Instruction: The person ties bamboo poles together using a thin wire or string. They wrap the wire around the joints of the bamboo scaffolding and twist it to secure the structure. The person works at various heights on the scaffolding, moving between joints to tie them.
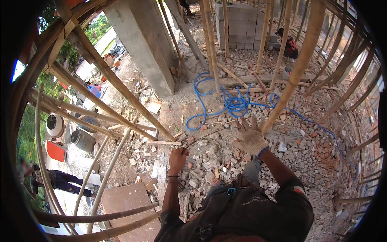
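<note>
My bare left hand (178,155) is closed on a thin, dark, bent wire (207,136) that curves over the broken rubble (205,169) toward the right. My right hand (250,137), in a cream knitted glove, is open with its fingers spread, just beside an upright bamboo pole (282,103); whether it touches the pole I cannot tell. A coiled blue hose (236,105) lies on the ground beyond my hands. A short pale wooden strip (161,142) lies near my left hand.
Bamboo props (121,97) surround me. A concrete column (141,48) and a grey block stack (238,28) stand behind. A person in dark trousers (72,181) is at left; another person (290,45) crouches at back right. Buckets (82,141) and a brown board (125,197) lie left.
</note>
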The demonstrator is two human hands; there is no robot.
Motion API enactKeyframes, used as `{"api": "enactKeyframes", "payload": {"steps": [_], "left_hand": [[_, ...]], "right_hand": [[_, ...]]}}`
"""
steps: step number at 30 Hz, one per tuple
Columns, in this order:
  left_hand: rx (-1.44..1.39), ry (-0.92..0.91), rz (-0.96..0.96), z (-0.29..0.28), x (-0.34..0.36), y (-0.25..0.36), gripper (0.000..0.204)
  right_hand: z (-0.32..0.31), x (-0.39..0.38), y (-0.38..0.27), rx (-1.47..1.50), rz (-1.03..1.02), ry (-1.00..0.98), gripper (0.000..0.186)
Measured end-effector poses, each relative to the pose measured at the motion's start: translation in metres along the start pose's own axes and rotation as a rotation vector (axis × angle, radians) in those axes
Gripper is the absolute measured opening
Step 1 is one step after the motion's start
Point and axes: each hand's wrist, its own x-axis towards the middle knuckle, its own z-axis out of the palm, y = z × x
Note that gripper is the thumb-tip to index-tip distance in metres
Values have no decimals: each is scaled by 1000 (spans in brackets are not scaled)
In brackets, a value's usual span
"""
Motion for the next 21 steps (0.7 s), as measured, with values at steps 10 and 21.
{"api": "enactKeyframes", "payload": {"steps": [10, 21], "left_hand": [[-118, -94, -91, 2, -19, -22, 26], [-644, -480, -303, -29, -19, 35, 26]], "right_hand": [[-9, -4, -20, 420, -328, 496, 38], [38, 36, -68, 300, -735, 718, 23]]}}
